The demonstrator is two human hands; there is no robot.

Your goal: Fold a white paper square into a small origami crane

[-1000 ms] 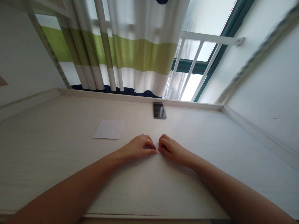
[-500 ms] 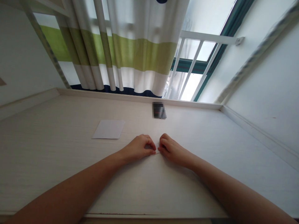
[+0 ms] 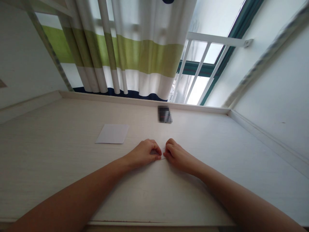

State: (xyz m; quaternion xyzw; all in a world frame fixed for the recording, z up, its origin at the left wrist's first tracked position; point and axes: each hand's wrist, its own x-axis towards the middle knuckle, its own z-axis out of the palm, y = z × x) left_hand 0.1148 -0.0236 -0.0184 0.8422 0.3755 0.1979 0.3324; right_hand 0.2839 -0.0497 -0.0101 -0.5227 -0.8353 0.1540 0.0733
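Observation:
My left hand (image 3: 145,152) and my right hand (image 3: 177,154) rest side by side on the white table (image 3: 60,167), knuckles up and fingers curled under. Their fingertips nearly meet in a pinch. A thin pale sliver (image 3: 163,158), perhaps paper, shows between the fingertips; the fingers hide the rest of it. A ring sits on a finger of my left hand. A flat white sheet of paper (image 3: 112,133) lies on the table to the far left of my left hand, apart from it.
A small dark blurred object (image 3: 164,114) stands at the table's back edge. Behind it hang a striped white, green and navy curtain (image 3: 135,54) and a window with white bars (image 3: 200,71). Walls close in on the left and right.

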